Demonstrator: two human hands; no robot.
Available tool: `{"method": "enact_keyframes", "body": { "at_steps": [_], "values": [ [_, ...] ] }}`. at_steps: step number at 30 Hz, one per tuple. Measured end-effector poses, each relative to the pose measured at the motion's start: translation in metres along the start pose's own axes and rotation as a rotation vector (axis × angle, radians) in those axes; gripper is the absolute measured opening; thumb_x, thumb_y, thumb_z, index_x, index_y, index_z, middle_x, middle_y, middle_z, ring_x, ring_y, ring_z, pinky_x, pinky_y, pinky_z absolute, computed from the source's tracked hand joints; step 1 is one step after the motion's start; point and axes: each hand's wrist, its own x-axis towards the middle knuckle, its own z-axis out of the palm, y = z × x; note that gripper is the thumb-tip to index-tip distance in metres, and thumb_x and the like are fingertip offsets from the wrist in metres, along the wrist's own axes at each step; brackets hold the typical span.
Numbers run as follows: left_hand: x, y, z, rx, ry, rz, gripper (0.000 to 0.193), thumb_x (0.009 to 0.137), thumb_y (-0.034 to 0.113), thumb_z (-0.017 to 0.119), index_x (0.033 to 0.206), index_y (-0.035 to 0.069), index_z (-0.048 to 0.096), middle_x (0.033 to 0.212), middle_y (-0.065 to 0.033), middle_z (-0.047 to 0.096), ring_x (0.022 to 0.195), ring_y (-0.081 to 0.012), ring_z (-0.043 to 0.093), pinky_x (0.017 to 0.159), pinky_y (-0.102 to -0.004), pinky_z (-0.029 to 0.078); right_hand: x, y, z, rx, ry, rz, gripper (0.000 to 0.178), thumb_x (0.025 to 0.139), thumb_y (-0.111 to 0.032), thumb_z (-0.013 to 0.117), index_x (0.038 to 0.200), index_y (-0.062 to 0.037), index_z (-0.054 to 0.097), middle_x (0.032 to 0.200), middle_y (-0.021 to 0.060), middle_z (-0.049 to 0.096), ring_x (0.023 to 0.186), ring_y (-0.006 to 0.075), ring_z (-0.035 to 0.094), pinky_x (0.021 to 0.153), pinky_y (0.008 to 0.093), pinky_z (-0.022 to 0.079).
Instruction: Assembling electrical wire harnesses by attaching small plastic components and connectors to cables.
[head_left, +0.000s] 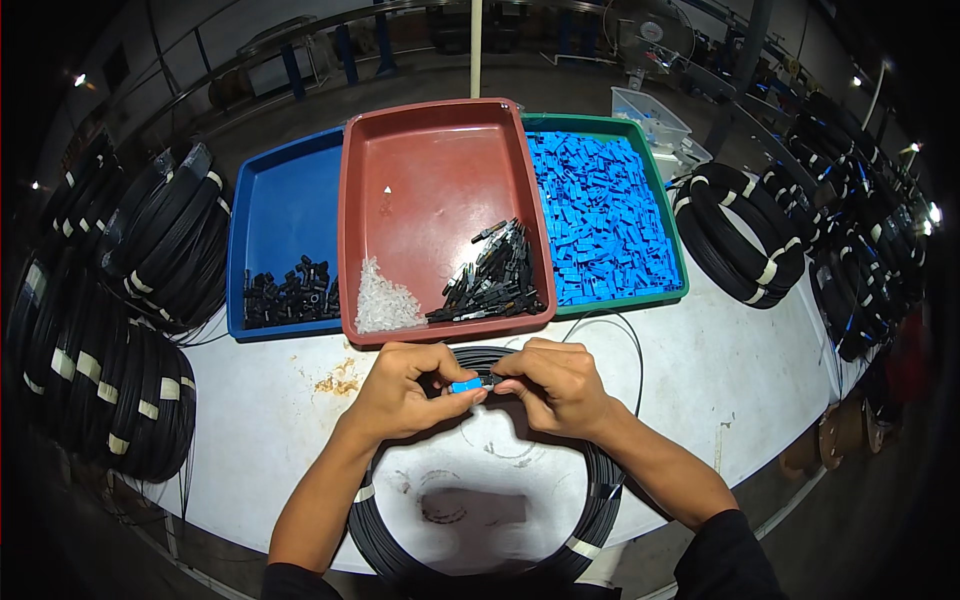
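Your left hand (pixel 405 390) pinches blue cap (pixel 465 385); right hand (pixel 555 385) grips cable end (pixel 490 380), frame centre. Joining looks part-done; coil (pixel 600 490) untouched.

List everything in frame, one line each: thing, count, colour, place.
red tray: one, red, centre back of table
blue tray: one, blue, left of red tray
green tray: one, green, right of red tray
blue parts: heap, too many to count, blue, in green tray
black long parts: pile, black, in red tray, front right
clear parts: small pile, clear, in red tray, front left
black small parts: pile, black, in blue tray, front
cable coil: one, black, on table under the hands
coil stacks: many, black, both sides of table
blue piece: one, blue, between both hands
table: one, white
left hand: grip on blue piece
right hand: grip at blue piece's black end
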Motion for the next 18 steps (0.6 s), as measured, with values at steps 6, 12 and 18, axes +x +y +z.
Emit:
{"method": "enact_keyframes", "body": {
  "at_steps": [6,12,18],
  "values": [
    [0.0028,0.0042,0.0035,-0.003,0.003,0.068,0.016,0.078,0.008,0.087,0.081,0.0,0.074,0.07,-0.0057,0.071,0.058,-0.0082,0.061,0.051,-0.0231,0.046,-0.0011,-0.0046,0.0025,0.029,0.012,0.027,0.016,0.079,-0.002,0.078,0.092,0.0003,0.067,0.074,0.0127,0.067,0.065,0.0299,0.066,0.059,0.0384,0.052],
    [0.0021,0.0027,-0.0017,0.11,0.048,0.144,0.016,0.079,0.007,0.086,0.083,-0.001,0.074,0.071,-0.0064,0.072,0.057,-0.0096,0.062,0.051,-0.0235,0.046,0.0023,-0.0061,-0.0025,-0.05,0.001,-0.007,0.018,0.079,-0.002,0.077,0.093,0.0001,0.067,0.074,0.0115,0.064,0.064,0.0291,0.063,0.061,0.0389,0.05],
    [0.0009,0.0037,-0.0025,0.152,0.027,0.077,0.016,0.076,0.005,0.088,0.082,0.001,0.073,0.071,-0.0084,0.072,0.061,-0.0111,0.066,0.054,-0.0244,0.046,-0.0003,-0.0027,0.001,-0.045,0.012,-0.028,0.022,0.074,0.002,0.073,0.095,-0.0002,0.065,0.072,0.0097,0.061,0.064,0.0285,0.06,0.061,0.0383,0.048]
  ]
}}
